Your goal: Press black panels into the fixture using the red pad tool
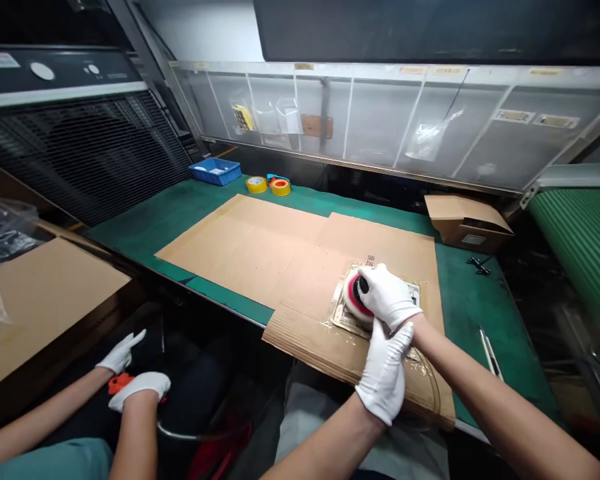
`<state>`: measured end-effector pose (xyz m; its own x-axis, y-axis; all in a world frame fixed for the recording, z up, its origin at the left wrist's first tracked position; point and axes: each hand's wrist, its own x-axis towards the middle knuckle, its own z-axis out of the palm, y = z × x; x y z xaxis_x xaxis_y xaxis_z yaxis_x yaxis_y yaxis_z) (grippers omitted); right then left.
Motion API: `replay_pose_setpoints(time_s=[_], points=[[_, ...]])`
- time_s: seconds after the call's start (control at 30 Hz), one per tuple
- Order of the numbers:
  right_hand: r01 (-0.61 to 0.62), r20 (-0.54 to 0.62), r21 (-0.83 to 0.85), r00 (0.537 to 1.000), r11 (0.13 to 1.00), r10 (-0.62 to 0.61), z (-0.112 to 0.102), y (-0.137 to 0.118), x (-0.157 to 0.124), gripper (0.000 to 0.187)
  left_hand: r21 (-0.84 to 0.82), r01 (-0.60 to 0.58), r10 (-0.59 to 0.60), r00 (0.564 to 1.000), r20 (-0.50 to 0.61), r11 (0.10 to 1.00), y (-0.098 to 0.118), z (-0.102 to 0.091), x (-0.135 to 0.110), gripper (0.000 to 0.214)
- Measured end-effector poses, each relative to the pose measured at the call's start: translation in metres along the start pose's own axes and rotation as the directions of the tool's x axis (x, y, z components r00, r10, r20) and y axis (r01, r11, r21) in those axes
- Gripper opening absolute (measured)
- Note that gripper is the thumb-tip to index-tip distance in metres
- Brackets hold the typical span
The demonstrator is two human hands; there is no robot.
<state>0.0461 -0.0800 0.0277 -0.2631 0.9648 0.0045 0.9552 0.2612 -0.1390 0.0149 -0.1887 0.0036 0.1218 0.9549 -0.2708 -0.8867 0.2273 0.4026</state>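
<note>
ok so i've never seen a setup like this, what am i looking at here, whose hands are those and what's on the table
There's no robot here: it's one picture from a camera on a person's head, looking forward and down. The two nearest white-gloved hands are that person's own. The right hand grips a round white, red and black object; the left hand is just below it, its exact hold unclear. Flattened cardboard covers much of the green tabletop. Along the far side are a blue plastic bin, yellow tape rolls and a cardboard box; a utility knife lies at the right. The gloved hands at lower left belong to someone else.
</note>
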Motion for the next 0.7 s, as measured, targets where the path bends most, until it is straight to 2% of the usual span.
replay_pose_setpoints(time_s=[0.07, 0.13, 0.23, 0.37, 0.5, 0.53, 0.63, 0.7], points=[[0.025, 0.050, 0.001, 0.998, 1.000, -0.025, -0.003, 0.003, 0.002, 0.021, 0.012, 0.030, -0.030, 0.999, -0.012, 0.999, 0.000, 0.003, -0.002, 0.094], [-0.002, 0.077, 0.000, 0.997, 1.000, 0.002, -0.006, 0.006, 0.001, 0.021, 0.027, 0.040, -0.040, 0.999, 0.001, 0.999, 0.000, 0.006, -0.004, 0.092], [-0.054, 0.030, -0.005, 0.998, 0.999, 0.054, -0.006, 0.009, -0.004, 0.021, 0.052, 0.040, -0.042, 0.998, 0.040, 0.998, -0.005, 0.005, -0.007, 0.090], [0.069, 0.045, 0.016, 0.997, 0.997, -0.070, -0.002, 0.013, -0.011, 0.019, 0.078, 0.032, -0.034, 0.999, 0.026, 0.996, -0.015, 0.002, -0.011, 0.092], [-0.110, 0.024, 0.011, 0.994, 0.994, 0.110, -0.002, 0.019, -0.012, 0.023, 0.092, 0.025, -0.032, 0.997, 0.070, 0.995, -0.017, 0.005, -0.013, 0.096], [-0.117, 0.015, 0.008, 0.993, 0.993, 0.117, -0.002, 0.021, -0.013, 0.023, 0.090, 0.037, -0.044, 0.996, 0.076, 0.995, -0.017, 0.006, -0.013, 0.096], [0.009, 0.054, 0.024, 0.998, 1.000, -0.010, -0.002, 0.024, -0.016, 0.020, 0.077, 0.090, -0.094, 0.994, 0.051, 0.993, -0.017, 0.006, -0.013, 0.089], [0.012, 0.080, 0.026, 0.997, 1.000, -0.014, -0.003, 0.027, -0.016, 0.022, 0.083, 0.097, -0.101, 0.994, 0.045, 0.992, -0.017, 0.007, -0.012, 0.088]])
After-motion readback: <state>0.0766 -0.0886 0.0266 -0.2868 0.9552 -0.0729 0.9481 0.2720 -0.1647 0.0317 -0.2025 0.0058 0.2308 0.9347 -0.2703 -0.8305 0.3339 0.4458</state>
